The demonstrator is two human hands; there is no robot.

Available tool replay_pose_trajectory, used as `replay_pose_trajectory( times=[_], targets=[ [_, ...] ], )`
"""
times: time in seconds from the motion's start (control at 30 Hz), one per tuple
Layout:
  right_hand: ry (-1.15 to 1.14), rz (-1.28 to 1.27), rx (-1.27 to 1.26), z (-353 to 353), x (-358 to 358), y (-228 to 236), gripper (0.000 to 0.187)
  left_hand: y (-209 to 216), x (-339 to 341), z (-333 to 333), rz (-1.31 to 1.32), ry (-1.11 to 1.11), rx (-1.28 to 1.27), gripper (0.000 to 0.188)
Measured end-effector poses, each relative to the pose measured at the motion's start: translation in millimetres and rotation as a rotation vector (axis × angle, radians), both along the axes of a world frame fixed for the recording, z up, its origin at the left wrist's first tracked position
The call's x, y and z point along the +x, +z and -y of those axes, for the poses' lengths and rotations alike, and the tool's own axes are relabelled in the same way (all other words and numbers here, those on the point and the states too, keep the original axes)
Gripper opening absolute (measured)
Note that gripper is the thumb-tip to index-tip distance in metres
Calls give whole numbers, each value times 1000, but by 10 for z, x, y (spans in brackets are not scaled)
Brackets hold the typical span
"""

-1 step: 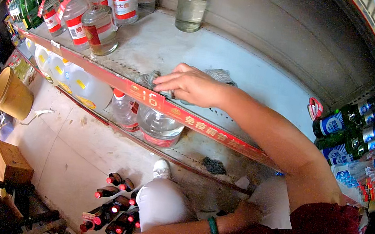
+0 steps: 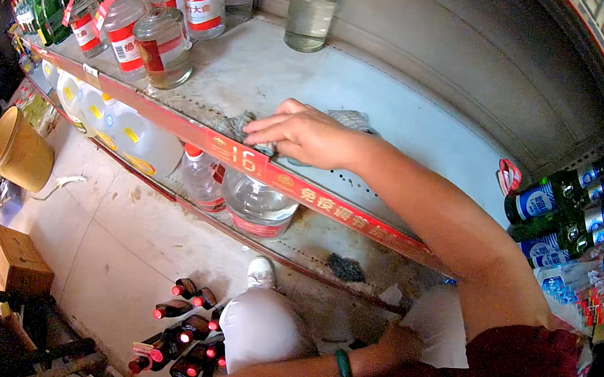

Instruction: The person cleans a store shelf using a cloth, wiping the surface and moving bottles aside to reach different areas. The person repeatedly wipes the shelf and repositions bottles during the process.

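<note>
My right hand (image 2: 311,136) presses a grey wiping cloth (image 2: 239,127) onto the front edge of the white shelf (image 2: 417,124). Its fingers are bent over the cloth, and more of the crumpled grey cloth shows behind the hand. Across my body lies my left forearm, a green bangle (image 2: 343,366) round the wrist. My left hand (image 2: 401,343) rests by my light-trousered leg, its fingers hidden. Left of the cloth stand several clear bottles (image 2: 160,45) with red or yellow caps. One yellow-capped bottle (image 2: 309,18) stands at the back of the shelf.
Green bottles (image 2: 543,205) lie at the shelf's right end. Large clear jugs (image 2: 258,201) and a dark scrubbing pad (image 2: 345,267) are on the lower shelf. Dark red-capped bottles (image 2: 195,326) stand on the floor beside my leg. A tan bucket (image 2: 22,150) and a wooden box (image 2: 18,261) are at left.
My right hand has shifted slightly left along the shelf edge with the cloth. My left arm stays where it was.
</note>
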State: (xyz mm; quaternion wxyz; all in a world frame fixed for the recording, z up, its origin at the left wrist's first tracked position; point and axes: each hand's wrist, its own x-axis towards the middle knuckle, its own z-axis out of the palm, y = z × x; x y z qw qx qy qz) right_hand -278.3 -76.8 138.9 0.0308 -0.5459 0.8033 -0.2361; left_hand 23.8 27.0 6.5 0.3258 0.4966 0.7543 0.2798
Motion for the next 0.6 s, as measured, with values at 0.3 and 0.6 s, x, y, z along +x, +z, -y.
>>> replay_pose_trajectory(
  times=[0.3,0.6],
  targets=[
    [-86,-88,32,889,-416,-86,38,249,-178,185,-36,-134,-9,44],
    [-386,-90,86,757,-553,-125,38,75,-69,28,-137,292,524,49]
  ],
)
